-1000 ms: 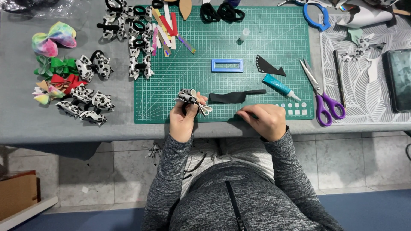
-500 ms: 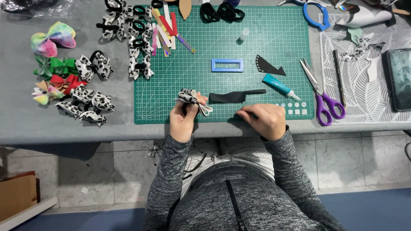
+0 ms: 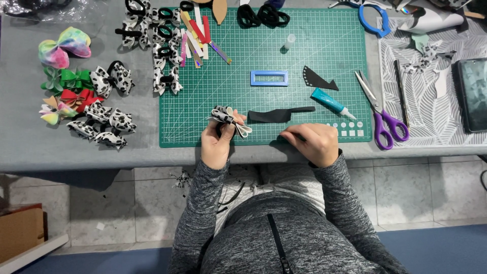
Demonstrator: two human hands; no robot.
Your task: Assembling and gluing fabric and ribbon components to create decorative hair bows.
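- Left hand: grip pinches a spotted bow by its middle, lifted just over the mat's near edge so the loops stay folded.
- Right hand: fingers curled, pressed onto the mat edge; any content cannot be told.
- Black strip lies between the hands; glue tube and scissors sit rightward.
- Finished bows are grouped left on the worktop.

The right hand hides its own fingertips; maybe something small sits under it, beside the green mat.
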